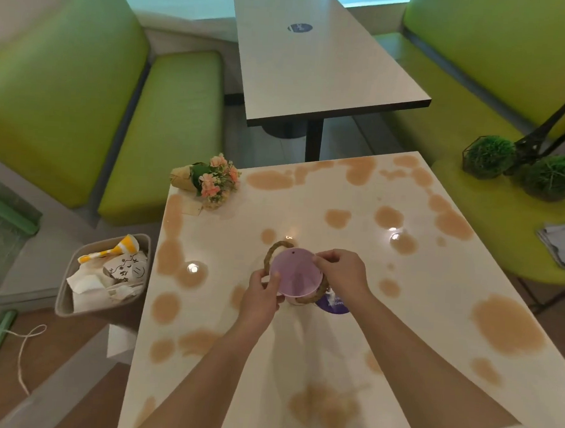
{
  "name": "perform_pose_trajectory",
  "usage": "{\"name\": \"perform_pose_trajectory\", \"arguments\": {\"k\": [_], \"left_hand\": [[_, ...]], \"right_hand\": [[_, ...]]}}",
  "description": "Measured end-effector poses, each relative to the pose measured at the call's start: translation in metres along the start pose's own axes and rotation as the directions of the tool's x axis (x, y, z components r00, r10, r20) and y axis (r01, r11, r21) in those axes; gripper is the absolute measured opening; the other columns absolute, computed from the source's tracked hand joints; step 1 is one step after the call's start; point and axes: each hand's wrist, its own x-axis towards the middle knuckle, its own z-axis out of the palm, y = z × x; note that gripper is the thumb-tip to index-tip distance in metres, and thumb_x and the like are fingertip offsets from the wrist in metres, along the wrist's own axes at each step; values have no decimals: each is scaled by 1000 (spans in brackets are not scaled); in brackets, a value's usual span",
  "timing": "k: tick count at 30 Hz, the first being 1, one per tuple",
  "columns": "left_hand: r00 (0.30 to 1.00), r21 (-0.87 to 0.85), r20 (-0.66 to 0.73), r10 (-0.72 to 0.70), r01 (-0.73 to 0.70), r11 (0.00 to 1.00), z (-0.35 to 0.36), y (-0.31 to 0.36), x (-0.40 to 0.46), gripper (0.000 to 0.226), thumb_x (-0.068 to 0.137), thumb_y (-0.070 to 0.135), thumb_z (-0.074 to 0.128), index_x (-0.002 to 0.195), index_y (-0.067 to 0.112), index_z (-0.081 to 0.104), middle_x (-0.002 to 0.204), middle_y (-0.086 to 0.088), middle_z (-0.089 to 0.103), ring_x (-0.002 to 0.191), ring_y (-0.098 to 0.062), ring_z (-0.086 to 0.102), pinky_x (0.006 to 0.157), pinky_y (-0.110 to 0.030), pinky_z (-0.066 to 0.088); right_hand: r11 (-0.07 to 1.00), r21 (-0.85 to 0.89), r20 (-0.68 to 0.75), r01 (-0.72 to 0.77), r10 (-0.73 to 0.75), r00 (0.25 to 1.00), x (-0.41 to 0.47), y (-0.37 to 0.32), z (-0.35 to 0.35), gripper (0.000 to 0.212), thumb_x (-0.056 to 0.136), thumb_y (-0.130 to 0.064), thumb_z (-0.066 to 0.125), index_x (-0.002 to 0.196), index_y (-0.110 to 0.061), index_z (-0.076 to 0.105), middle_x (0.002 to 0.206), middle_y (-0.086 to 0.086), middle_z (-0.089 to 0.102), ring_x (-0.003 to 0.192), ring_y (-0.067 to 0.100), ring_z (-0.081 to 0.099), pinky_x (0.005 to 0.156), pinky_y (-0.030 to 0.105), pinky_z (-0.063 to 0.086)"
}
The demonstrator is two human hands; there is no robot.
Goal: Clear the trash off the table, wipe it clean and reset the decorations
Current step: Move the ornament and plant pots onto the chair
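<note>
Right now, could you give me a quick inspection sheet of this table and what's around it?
Surface: table blotched with brown spills.
Job's things: purple bucket with rope handle; flower bouquet at far left corner.
Clutter: trash bin beside table, full of paper waste.
Hands: left hand and right hand grip the bucket's rim.
Cables: white cord on floor.
Surroundings: green benches, second table, moss balls, tower model.

Second surface (pixel 323 57) beyond, bearing a round dark sticker (pixel 300 27). Green benches (pixel 167 120) either side. White cord (pixel 23 353) on floor at left.
</note>
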Motion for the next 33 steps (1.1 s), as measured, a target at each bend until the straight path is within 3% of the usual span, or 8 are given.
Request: {"name": "perform_pose_trajectory", "arguments": {"k": [7,11,18,21,24,27,30,33], "left_hand": [[998,-6,56,-2,3,1000,-20,-11,-7,35,101,36,48,131,19,44,116,1,59,91,-14,66,82,-32,51],[995,63,86,40,-45,997,-29,-10,-4,41,98,33,53,135,20,43,116,4,58,100,-16,64,92,-36,51],[992,273,97,80,-104,956,-50,-9,15,24,97,46,48,114,30,56,115,8,65,103,-13,62,93,-35,49],[993,432,75,94,-117,894,-67,2,33,40,98,55,38,111,27,62,108,10,66,100,-13,62,90,-36,49],[991,567,40,128,-128,814,-82,15,55,35,99,50,41,111,25,62,107,10,66,98,-13,61,87,-32,48],[987,672,24,161,-136,728,-94,20,82,25,98,42,46,113,29,62,115,11,65,104,-12,60,92,-33,49],[986,767,33,164,-130,628,-100,22,107,30,98,38,45,124,30,58,125,8,59,114,-14,56,93,-35,49],[976,860,53,211,-152,487,-103,25,130,37,100,36,44,135,28,51,133,2,51,124,-19,46,97,-34,45]], "right_hand": [[996,-86,11,-1,2,1000,-13,1,17,23,90,-13,62,111,-13,72,104,-1,71,89,13,61,76,21,44],[990,-141,9,-7,8,1000,-13,2,19,28,91,-11,60,117,-12,70,107,1,71,89,13,60,75,21,44],[978,-207,36,-3,11,999,-2,-4,21,23,92,-18,56,110,-21,69,99,-7,68,84,7,60,65,20,45],[975,-220,21,18,-14,1000,10,-15,21,21,94,-21,54,109,-21,69,100,-9,67,86,8,60,70,23,45],[973,-219,37,76,-69,997,24,-35,27,21,95,-23,54,110,-20,68,98,-10,65,85,6,58,68,21,44],[966,-212,81,146,-131,988,41,-61,44,20,95,-22,55,109,-19,69,99,-8,65,87,7,58,68,20,41],[956,-217,121,199,-176,977,59,-84,65,19,95,-21,56,107,-18,70,98,-7,65,92,12,59,71,23,41],[934,-245,155,260,-227,961,78,-106,88,17,94,-22,58,104,-18,70,99,-6,65,90,13,59,64,25,45]]}}
